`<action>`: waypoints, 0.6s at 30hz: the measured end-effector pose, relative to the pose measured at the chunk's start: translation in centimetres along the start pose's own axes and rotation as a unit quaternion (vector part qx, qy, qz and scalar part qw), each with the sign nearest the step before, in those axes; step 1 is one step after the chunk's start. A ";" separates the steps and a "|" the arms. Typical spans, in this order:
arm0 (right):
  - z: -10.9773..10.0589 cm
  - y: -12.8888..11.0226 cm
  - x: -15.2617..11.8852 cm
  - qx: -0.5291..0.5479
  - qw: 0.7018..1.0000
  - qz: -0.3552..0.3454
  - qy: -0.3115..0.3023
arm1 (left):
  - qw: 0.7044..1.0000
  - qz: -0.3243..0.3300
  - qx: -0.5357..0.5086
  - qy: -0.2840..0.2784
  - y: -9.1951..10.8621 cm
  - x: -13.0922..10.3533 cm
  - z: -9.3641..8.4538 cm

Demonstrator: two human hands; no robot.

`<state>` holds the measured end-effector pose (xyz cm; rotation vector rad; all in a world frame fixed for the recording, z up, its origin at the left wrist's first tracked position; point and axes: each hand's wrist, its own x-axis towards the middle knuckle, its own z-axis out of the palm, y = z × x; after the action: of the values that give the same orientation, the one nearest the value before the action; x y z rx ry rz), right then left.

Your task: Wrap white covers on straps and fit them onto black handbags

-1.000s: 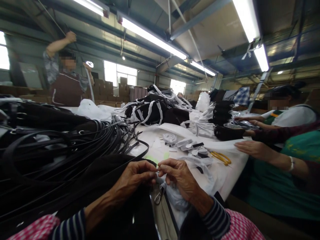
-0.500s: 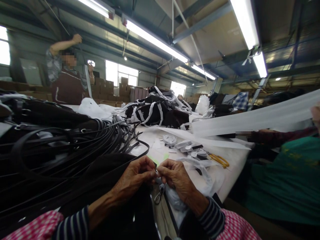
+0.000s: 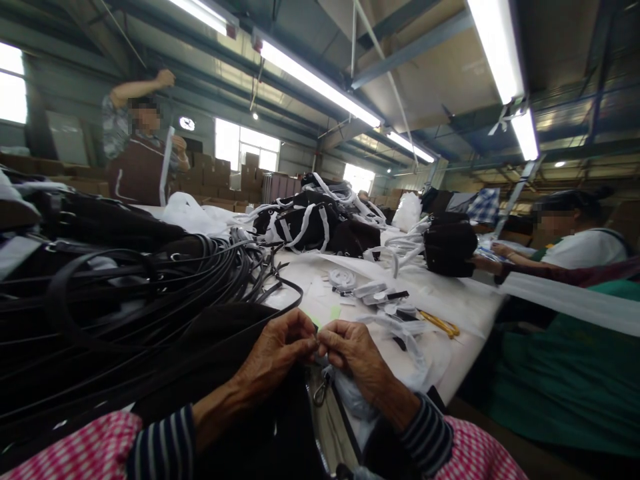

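Observation:
My left hand (image 3: 283, 343) and my right hand (image 3: 353, 350) meet fingertip to fingertip above a dark bag (image 3: 250, 427). Both are closed in a pinch. Whatever lies between the fingertips is too small and too covered to name. Just below the hands hangs a metal snap hook (image 3: 321, 392), beside the bag's beige inside (image 3: 333, 427) with its shiny edge. Crumpled clear plastic (image 3: 350, 393) lies under my right hand.
Black straps (image 3: 220, 273) are heaped on the left. Ahead on the white table (image 3: 300, 267) are a pile of dark bags (image 3: 300, 223), coiled white strips (image 3: 343, 279) and yellow-handled scissors (image 3: 440, 324). Co-workers are at the far left and right; one in green (image 3: 560, 360) sits close.
My hands keep their pinch at almost the same spot. On the right, the broad white sheet has swung down and away, uncovering a dark bag and another person behind it.

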<state>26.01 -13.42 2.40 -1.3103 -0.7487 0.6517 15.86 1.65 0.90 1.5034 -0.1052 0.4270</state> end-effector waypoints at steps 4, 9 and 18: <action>0.2 0.2 0.2 0.000 1.000 -0.013 0.023 | 0.998 0.015 0.055 0.032 0.4 -0.3 0.6; 0.5 1.2 0.5 -0.017 0.997 -0.053 0.061 | 0.996 0.006 0.054 0.074 0.0 -0.3 1.0; 0.8 2.2 0.9 -0.055 0.989 -0.080 0.113 | 0.991 -0.017 0.007 0.130 -0.1 -0.1 1.1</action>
<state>25.89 -11.87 0.36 -1.3816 -0.7029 0.3296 16.01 0.58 0.85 1.4491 0.1275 0.5930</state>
